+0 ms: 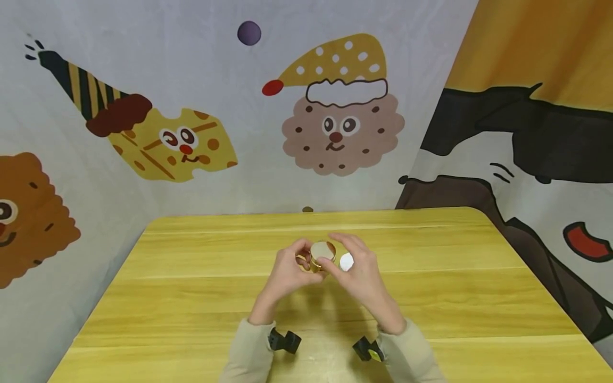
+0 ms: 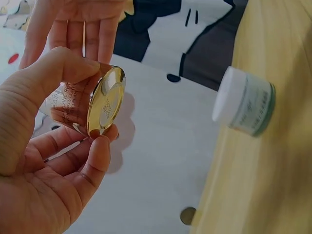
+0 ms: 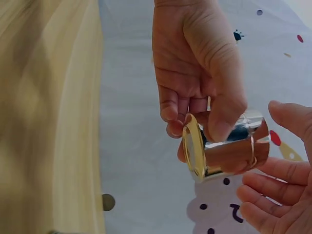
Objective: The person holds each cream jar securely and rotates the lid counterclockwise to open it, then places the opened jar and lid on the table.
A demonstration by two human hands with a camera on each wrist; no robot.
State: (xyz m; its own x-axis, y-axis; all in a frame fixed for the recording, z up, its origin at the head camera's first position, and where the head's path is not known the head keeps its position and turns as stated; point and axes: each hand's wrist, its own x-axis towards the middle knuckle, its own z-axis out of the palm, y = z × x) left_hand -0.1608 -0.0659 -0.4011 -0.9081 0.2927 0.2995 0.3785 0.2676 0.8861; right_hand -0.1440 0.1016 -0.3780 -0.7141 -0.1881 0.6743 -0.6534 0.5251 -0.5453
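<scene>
A shiny gold cosmetic cream jar (image 1: 323,251) is held off the table, its flat top facing up in the head view. My left hand (image 1: 287,270) grips its side, with the thumb (image 2: 73,66) on one side and fingertips on the other near the base. Printed lettering on the jar's side and round base shows in the left wrist view. My right hand (image 1: 359,268) is beside the jar's top end, fingers spread and fairly straight; a small gap separates it from the jar in the right wrist view (image 3: 282,180).
A white jar (image 2: 246,101) with a pale green label stands on the wooden table (image 1: 191,298), just beyond my right hand in the head view. Behind the table's far edge hangs a cloth (image 1: 239,197) printed with cartoon figures. Both wrists wear small black cameras.
</scene>
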